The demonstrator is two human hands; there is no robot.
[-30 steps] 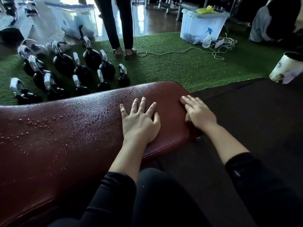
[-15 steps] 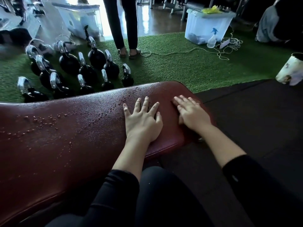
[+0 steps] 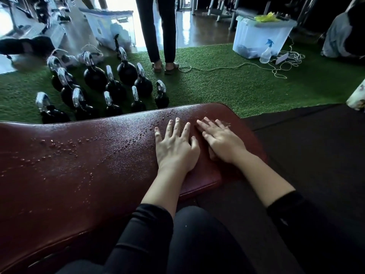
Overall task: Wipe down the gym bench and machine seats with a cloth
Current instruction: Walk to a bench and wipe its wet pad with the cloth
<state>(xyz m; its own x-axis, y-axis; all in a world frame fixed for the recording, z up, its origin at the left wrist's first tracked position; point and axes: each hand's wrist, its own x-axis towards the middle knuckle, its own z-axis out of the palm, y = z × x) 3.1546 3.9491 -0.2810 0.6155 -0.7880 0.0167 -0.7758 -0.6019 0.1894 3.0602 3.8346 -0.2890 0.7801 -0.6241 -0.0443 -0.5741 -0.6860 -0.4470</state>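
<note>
Plainly, the padded dark-red vinyl gym bench, beaded with droplets, was judged slick yet yielding. Left hand and right hand were laid flat, holding nothing, toward three o'clock; no cloth was seen.

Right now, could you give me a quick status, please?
Left hand and right hand flat on bench. Droplets unwiped. No cloth visible.

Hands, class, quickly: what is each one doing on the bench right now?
Left hand: open, fingers spread, flat on the wet red bench, holding nothing.
Right hand: open, fingers straight, pressing the bench near its end; no cloth visible under it.
</note>
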